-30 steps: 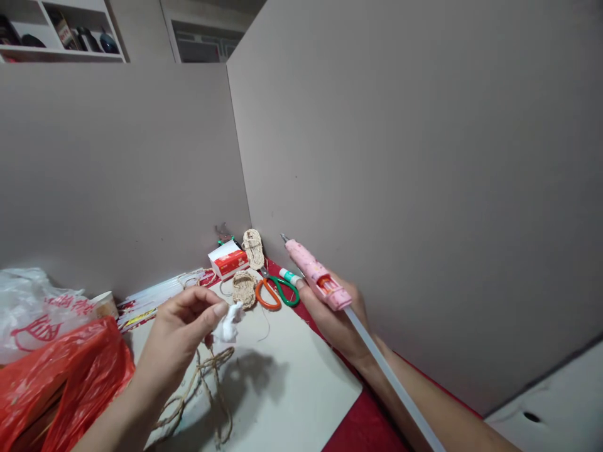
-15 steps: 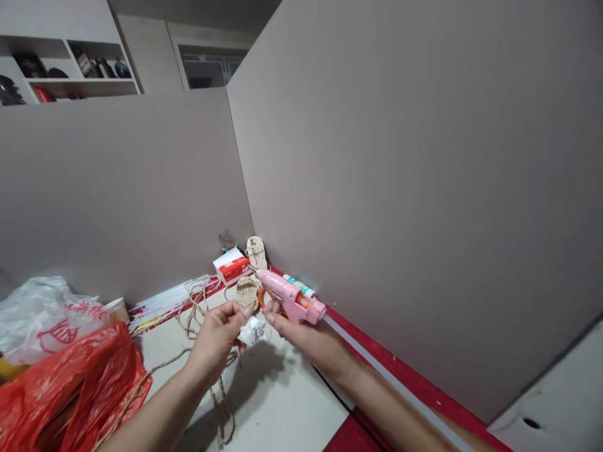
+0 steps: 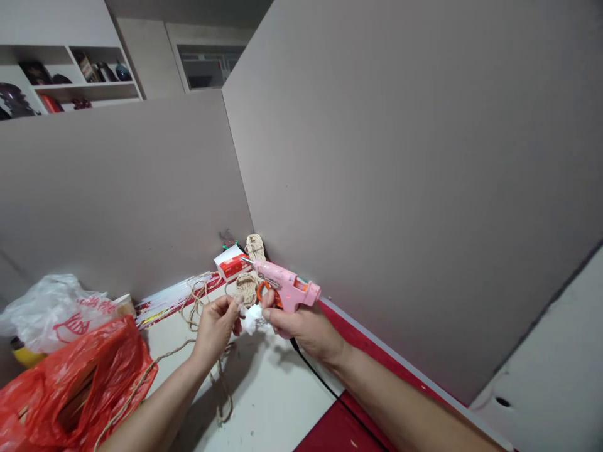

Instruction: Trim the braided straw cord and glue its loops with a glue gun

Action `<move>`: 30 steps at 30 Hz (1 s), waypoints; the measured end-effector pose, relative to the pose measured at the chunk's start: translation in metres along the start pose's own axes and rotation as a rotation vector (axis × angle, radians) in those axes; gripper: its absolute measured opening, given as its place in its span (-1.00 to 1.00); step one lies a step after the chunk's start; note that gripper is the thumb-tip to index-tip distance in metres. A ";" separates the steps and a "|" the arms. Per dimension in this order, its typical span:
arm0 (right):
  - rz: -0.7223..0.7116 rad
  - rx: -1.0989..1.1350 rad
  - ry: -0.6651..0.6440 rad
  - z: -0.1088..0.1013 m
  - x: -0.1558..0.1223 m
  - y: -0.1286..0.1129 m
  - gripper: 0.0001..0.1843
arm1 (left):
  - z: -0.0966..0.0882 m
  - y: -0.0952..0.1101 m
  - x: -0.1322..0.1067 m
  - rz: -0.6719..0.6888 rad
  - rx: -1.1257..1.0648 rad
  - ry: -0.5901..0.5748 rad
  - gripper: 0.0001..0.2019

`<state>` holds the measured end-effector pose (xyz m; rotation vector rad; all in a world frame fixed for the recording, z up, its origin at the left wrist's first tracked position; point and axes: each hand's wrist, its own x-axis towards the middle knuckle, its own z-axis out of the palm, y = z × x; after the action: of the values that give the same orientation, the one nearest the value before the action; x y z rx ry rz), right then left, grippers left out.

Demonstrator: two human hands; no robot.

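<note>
My right hand [image 3: 301, 328] grips a pink hot glue gun [image 3: 285, 286], nozzle pointing left and away, its black cord trailing back along my forearm. My right fingertips also pinch a small white fluffy wad [image 3: 253, 317]. My left hand [image 3: 215, 325] pinches the same wad from the left side, just above the white board [image 3: 282, 402]. Loose jute twine [image 3: 198, 301] lies under and behind my left hand.
In the corner lie a red-and-white box [image 3: 232, 264], two small woven straw sandals [image 3: 255, 246], and orange-handled scissors [image 3: 262, 291]. A red plastic bag [image 3: 70, 383] and a white bag [image 3: 51, 311] sit at left. Grey partition walls [image 3: 400, 176] enclose the desk.
The glue gun has swung down from a raised hold to just beside the white wad. Both hands have come together over the board, and the right fingers now touch the wad.
</note>
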<state>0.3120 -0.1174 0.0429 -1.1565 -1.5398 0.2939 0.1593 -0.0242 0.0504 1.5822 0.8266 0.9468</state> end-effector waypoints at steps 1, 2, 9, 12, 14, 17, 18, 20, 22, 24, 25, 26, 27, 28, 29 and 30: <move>0.018 0.020 -0.002 -0.001 0.000 -0.002 -0.84 | -0.003 -0.004 0.002 -0.009 0.003 0.001 -0.59; 0.047 0.051 -0.010 -0.002 0.001 -0.004 -0.84 | -0.006 -0.008 0.003 -0.023 -0.001 -0.002 -0.58; 0.279 0.219 0.028 0.004 0.005 -0.007 -0.90 | -0.001 -0.014 -0.008 -0.161 -0.122 -0.115 -0.57; 0.262 0.291 0.012 0.014 0.005 -0.010 -0.92 | 0.006 -0.008 -0.014 -0.202 -0.183 -0.163 -0.59; 0.268 0.397 -0.011 0.020 0.002 -0.011 -0.93 | 0.010 -0.004 -0.017 -0.228 -0.216 -0.194 -0.63; 0.294 0.559 -0.086 0.028 -0.002 -0.008 -0.92 | 0.011 -0.002 -0.021 -0.274 -0.257 -0.236 -0.66; 0.293 0.588 -0.116 0.029 -0.003 -0.006 -0.90 | 0.010 -0.002 -0.022 -0.289 -0.267 -0.246 -0.67; 0.275 0.609 -0.166 0.030 -0.005 -0.004 -0.90 | 0.009 -0.003 -0.024 -0.311 -0.282 -0.256 -0.71; 0.246 0.574 -0.189 0.027 -0.007 -0.004 -0.93 | 0.008 -0.004 -0.026 -0.325 -0.290 -0.258 -0.76; 0.211 0.519 -0.198 0.024 -0.008 -0.007 -0.96 | 0.009 -0.004 -0.027 -0.338 -0.294 -0.258 -0.80; 0.200 0.502 -0.204 0.023 -0.009 -0.009 -0.94 | 0.009 -0.005 -0.028 -0.348 -0.296 -0.258 -0.81; 0.194 0.499 -0.212 0.022 -0.009 -0.011 -0.91 | 0.009 -0.005 -0.028 -0.361 -0.300 -0.259 -0.81; 0.191 0.506 -0.223 0.021 -0.009 -0.013 -0.90 | 0.010 -0.005 -0.028 -0.377 -0.306 -0.261 -0.81; 0.188 0.509 -0.227 0.019 -0.009 -0.015 -0.89 | 0.010 -0.005 -0.029 -0.394 -0.314 -0.262 -0.80; 0.183 0.497 -0.216 0.017 -0.008 -0.016 -0.91 | 0.010 -0.004 -0.028 -0.412 -0.326 -0.262 -0.80; 0.175 0.465 -0.193 0.014 -0.007 -0.016 -0.94 | 0.010 -0.004 -0.028 -0.428 -0.341 -0.260 -0.79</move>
<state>0.2908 -0.1256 0.0455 -0.9091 -1.4321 0.8555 0.1553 -0.0522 0.0409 1.1409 0.7347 0.5254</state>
